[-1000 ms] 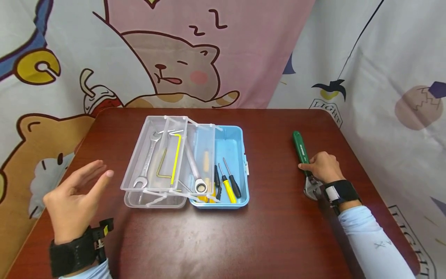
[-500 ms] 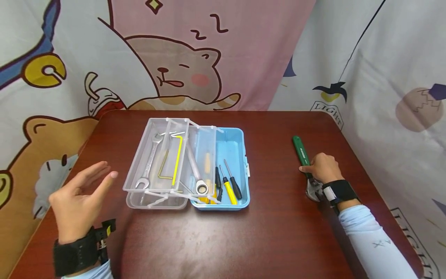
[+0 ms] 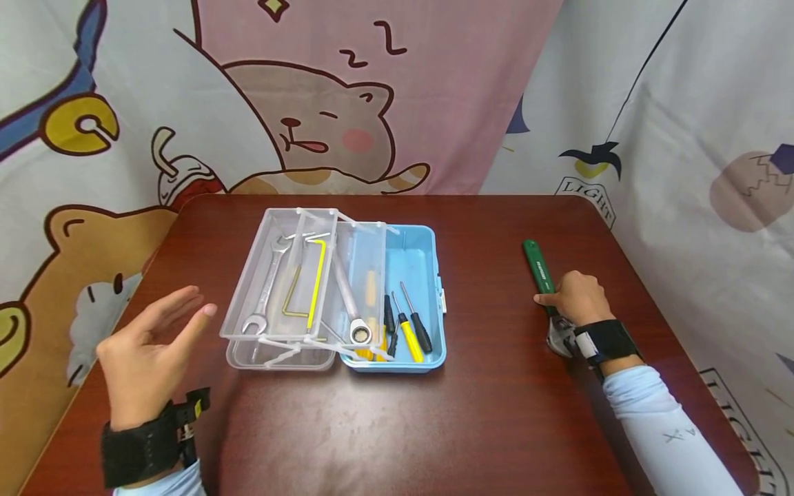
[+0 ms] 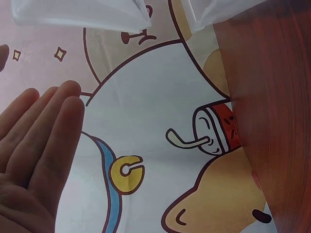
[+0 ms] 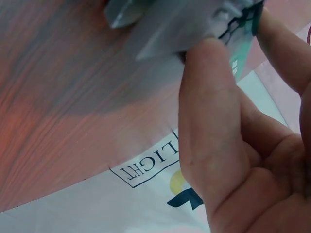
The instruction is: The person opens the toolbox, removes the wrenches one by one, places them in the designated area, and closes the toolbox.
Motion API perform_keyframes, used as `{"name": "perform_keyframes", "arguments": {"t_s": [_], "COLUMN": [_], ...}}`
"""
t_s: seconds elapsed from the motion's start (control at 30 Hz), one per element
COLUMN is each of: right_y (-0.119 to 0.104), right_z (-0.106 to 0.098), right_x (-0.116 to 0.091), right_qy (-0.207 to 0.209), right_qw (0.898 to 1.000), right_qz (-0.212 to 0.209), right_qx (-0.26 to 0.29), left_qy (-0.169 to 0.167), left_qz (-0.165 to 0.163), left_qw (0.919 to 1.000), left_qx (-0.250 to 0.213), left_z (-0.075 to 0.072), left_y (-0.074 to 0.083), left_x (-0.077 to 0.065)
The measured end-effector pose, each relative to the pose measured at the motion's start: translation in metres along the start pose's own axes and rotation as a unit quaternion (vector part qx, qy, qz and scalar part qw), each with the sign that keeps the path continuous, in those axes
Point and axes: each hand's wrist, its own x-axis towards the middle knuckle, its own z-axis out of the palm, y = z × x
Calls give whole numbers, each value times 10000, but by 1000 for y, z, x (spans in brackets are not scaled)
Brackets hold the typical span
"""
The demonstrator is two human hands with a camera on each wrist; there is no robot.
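Observation:
My right hand (image 3: 582, 297) pinches an adjustable wrench (image 3: 538, 269) near where its green handle meets the metal head, at the right of the table. In the right wrist view the thumb and fingers lie on either side of the wrench's grey metal head (image 5: 170, 29). My left hand (image 3: 145, 351) is raised at the left, fingers extended and thumb apart, with nothing in it; the left wrist view shows its straight fingers (image 4: 58, 131). Right of it stands a blue toolbox (image 3: 409, 251) with clear trays (image 3: 248, 275) folded out, holding a double-ended spanner (image 3: 269, 286) and a yellow hex key (image 3: 317, 282).
A ratchet spanner (image 3: 350, 296) lies in the inner tray. In the blue base are a yellow screwdriver (image 3: 410, 339) and a black screwdriver (image 3: 422, 332). The brown table (image 3: 484, 413) ends at a printed cloth (image 3: 446, 96) behind and at both sides.
My left hand has shifted slightly to the right in the head view. The right hand keeps its hold on the adjustable wrench, and the toolbox stays put.

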Motion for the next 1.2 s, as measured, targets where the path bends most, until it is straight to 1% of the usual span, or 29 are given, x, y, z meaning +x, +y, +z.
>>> {"name": "perform_keyframes", "arguments": {"t_s": [0.17,0.27,0.33,0.43,0.53,0.63,0.7,0.77,0.9,0.97,1.03,1.13,1.2], "right_y": [-4,-11,-18,-33,-50,-67,-78,-87,-100,-102,-102,-102,-102], "right_z": [2,-1,-3,-3,1,6,10,14,19,21,24,28,31], "right_x": [-3,-8,-14,-25,-37,-48,-53,-57,-62,-65,-67,-68,-68], "right_qy": [-27,78,155,224,307,440,534,623,659,602,547,461,414], "right_qw": [9999,9994,9978,9924,9849,9766,9718,9681,9647,9647,9653,9666,9668], "right_qz": [10,-199,-493,-1015,-1450,-1798,-1959,-2070,-2097,-2051,-1996,-1923,-1904], "right_qx": [112,271,408,661,899,1091,1197,1269,1452,1538,1590,1630,1651], "left_qy": [-85,-166,-239,-359,-500,-720,-876,-1104,-1475,-1639,-1842,-2224,-2539], "left_qz": [-1,103,284,708,1142,1550,1855,2103,2709,3061,3381,3708,3852], "left_qw": [9998,9996,9989,9962,9910,9835,9766,9690,9477,9336,9190,8985,8841], "left_qx": [153,222,271,361,479,588,641,682,819,883,843,761,739], "left_z": [-3,-6,-7,-10,-13,-15,-15,-14,-9,-5,0,8,13], "left_y": [4,8,10,16,25,39,49,59,77,85,94,106,113], "left_x": [-1,-1,-1,1,5,11,16,20,30,34,37,43,47]}}
